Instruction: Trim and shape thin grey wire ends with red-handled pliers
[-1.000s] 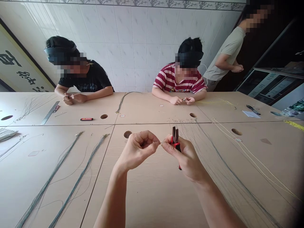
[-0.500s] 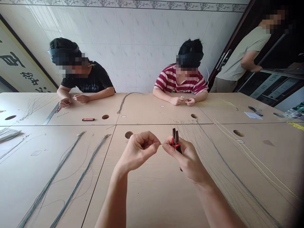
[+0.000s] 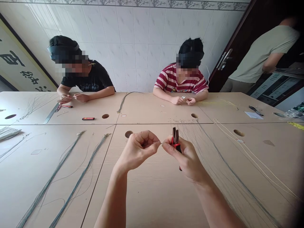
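My left hand (image 3: 140, 148) is closed in a pinch on the end of a thin wire (image 3: 161, 144) above the wooden table (image 3: 152, 196). Facing it, my right hand (image 3: 184, 155) grips red-handled pliers (image 3: 175, 141), jaws pointing up, while its thumb and forefinger pinch the same wire from the other side. The two hands almost touch at the fingertips. What sits on the wire's tip is too small to make out.
Bundles of grey wire (image 3: 64, 177) lie to the left, more grey strands (image 3: 228, 171) and yellow wire (image 3: 256, 161) to the right. Two seated people (image 3: 180, 79) work across the table; a third person (image 3: 263, 53) stands by the door. A red lighter (image 3: 88, 118) and cable holes (image 3: 128, 134) lie ahead.
My hands have hardly moved. The standing person has stepped further right toward the doorway. The person at far left has shifted a hand, and a small red tool now lies beside it.
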Demonstrator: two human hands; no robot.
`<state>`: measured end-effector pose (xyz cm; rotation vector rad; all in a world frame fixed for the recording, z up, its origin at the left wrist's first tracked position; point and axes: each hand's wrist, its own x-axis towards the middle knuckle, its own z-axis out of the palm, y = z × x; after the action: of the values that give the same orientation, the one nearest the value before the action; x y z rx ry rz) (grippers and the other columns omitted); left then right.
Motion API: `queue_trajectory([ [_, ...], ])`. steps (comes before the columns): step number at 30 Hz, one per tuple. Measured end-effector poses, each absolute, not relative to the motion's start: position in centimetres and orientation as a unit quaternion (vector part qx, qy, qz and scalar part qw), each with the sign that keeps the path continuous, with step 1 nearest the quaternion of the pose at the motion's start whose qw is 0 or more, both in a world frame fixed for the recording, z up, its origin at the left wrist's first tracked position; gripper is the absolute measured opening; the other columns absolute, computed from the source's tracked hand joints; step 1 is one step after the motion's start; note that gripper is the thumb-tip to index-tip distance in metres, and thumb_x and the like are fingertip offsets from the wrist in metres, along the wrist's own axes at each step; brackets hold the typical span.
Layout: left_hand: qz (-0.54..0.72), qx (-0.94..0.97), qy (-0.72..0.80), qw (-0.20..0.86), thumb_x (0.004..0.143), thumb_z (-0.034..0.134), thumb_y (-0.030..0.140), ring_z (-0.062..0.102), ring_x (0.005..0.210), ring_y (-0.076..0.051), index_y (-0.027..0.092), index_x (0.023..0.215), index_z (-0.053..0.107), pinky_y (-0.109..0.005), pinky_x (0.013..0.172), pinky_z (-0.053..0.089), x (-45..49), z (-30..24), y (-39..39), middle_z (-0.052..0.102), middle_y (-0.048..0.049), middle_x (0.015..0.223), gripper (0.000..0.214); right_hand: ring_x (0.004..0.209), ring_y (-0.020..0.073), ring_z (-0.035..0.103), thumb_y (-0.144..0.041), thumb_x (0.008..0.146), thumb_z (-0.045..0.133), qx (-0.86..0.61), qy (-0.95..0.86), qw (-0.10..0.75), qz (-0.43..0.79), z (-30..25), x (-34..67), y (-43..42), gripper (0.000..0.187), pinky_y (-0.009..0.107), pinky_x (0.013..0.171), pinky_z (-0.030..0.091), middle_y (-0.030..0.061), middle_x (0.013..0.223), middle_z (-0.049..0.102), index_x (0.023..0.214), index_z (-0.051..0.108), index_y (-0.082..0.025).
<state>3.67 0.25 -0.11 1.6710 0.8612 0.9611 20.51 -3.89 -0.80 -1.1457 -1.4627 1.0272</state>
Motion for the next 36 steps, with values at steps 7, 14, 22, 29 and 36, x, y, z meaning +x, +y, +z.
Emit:
queue_trajectory([
  [7, 0.407, 0.678, 0.369, 0.488, 0.081, 0.061, 0.025, 0.032, 0.051, -0.006, 0.015, 0.071, 0.059, -0.019, 0.044, 0.026, 3.1, 0.1, 0.4, 0.046, 0.0044, 0.058, 0.014, 0.061, 0.0119, 0.039, -0.04, 0.089, 0.058, -0.492, -0.597, 0.504, 0.385, -0.7, 21.4, -3.7, 0.025, 0.026, 0.056, 0.034, -0.0023, 0.066, 0.044, 0.073, 0.056, -0.021],
  [14, 0.422, 0.648, 0.418, 0.477, 0.079, 0.062, 0.025, 0.028, 0.048, -0.006, 0.016, 0.068, 0.057, -0.02, 0.041, 0.021, 1.8, 0.3, 0.6, 0.042, 0.0051, 0.055, 0.016, 0.069, 0.0156, 0.05, -0.034, 0.083, 0.064, -0.52, -0.454, 0.69, 0.219, -1.1, 26.0, -3.3, 0.015, 0.03, 0.065, 0.041, -0.0004, 0.07, 0.052, 0.075, 0.058, -0.022],
  [22, 0.372, 0.68, 0.408, 0.483, 0.082, 0.06, 0.027, 0.032, 0.053, -0.007, 0.015, 0.069, 0.057, -0.021, 0.047, 0.025, 1.4, 0.3, 0.6, 0.044, 0.0035, 0.06, 0.018, 0.069, 0.0162, 0.047, -0.021, 0.089, 0.052, -0.549, -0.758, 0.325, 0.136, -1.7, 22.9, -3.3, 0.021, 0.029, 0.063, 0.037, 0.0004, 0.071, 0.051, 0.07, 0.042, -0.021],
  [29, 0.324, 0.702, 0.424, 0.472, 0.08, 0.061, 0.025, 0.031, 0.053, -0.007, 0.015, 0.069, 0.058, -0.021, 0.047, 0.025, 1.3, 0.4, 0.5, 0.041, 0.0041, 0.059, 0.016, 0.069, 0.0165, 0.05, -0.018, 0.088, 0.053, -0.534, -0.803, 0.253, 0.081, -2.0, 22.7, -3.1, 0.023, 0.028, 0.061, 0.035, 0.0007, 0.069, 0.055, 0.069, 0.043, -0.021],
  [36, 0.294, 0.711, 0.431, 0.47, 0.079, 0.061, 0.023, 0.033, 0.054, -0.007, 0.015, 0.07, 0.06, -0.02, 0.047, 0.027, 1.3, 0.5, 0.7, 0.04, 0.0045, 0.06, 0.013, 0.067, 0.016, 0.049, -0.017, 0.088, 0.055, -0.523, -0.818, 0.233, 0.053, -2.2, 22.6, -3.0, 0.022, 0.028, 0.06, 0.033, 0.0001, 0.068, 0.056, 0.068, 0.045, -0.021],
])
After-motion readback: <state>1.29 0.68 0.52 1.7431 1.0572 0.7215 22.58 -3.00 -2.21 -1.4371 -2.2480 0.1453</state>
